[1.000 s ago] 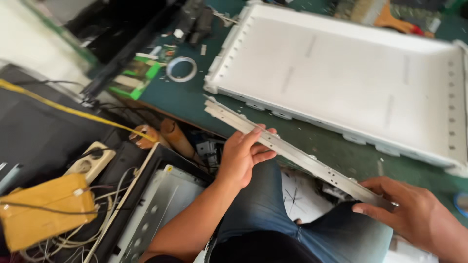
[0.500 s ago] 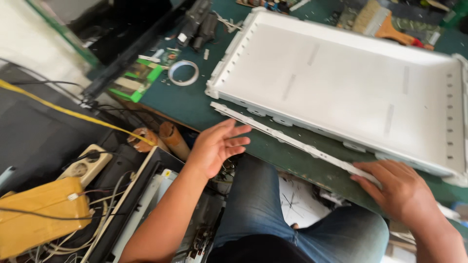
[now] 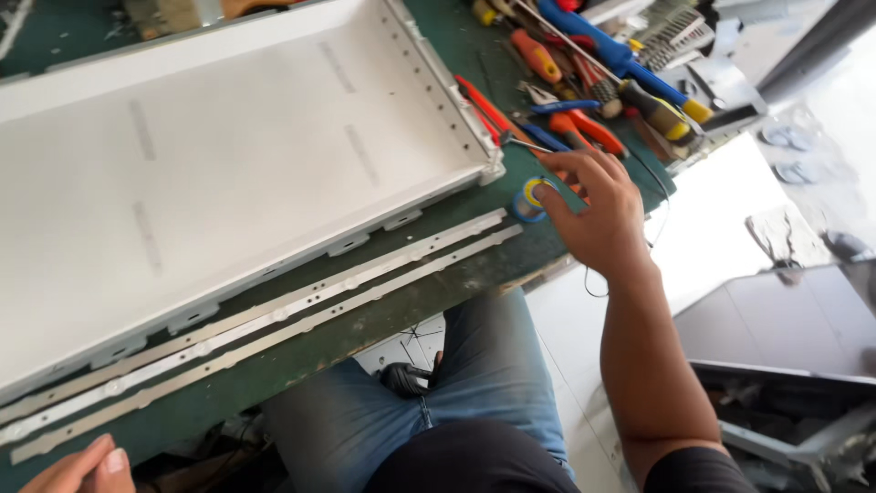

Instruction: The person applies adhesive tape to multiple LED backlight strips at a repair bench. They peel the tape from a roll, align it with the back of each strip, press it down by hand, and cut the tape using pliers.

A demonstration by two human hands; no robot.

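Closest to me, my left hand [image 3: 78, 467] only shows as fingertips at the bottom left corner, so I cannot tell whether it grips anything. Half a second ago it hovered spread open above the bench edge, and a second ago it held one end of a strip. My blue-jeaned lap sits under the bench edge.

Just beyond lie the two long metal strips [image 3: 274, 315], thin, pale and flat, dotted with small evenly spaced bumps. They now rest side by side on the worn green bench top [image 3: 383, 315], parallel to the tray's near edge. Earlier one strip was carried between both hands.

My right hand [image 3: 593, 205] has let go of the strip. It hovers with fingers loosely spread, holding nothing, fingertips just beside a small round spool [image 3: 529, 198] of what looks like solder wire, though it is partly hidden.

Behind the strips is the big white tray [image 3: 228, 155], a shallow matte panel with raised perforated rims. Farthest right, a heap of hand tools [image 3: 584, 82] has come into view: orange and blue handled pliers and screwdrivers.
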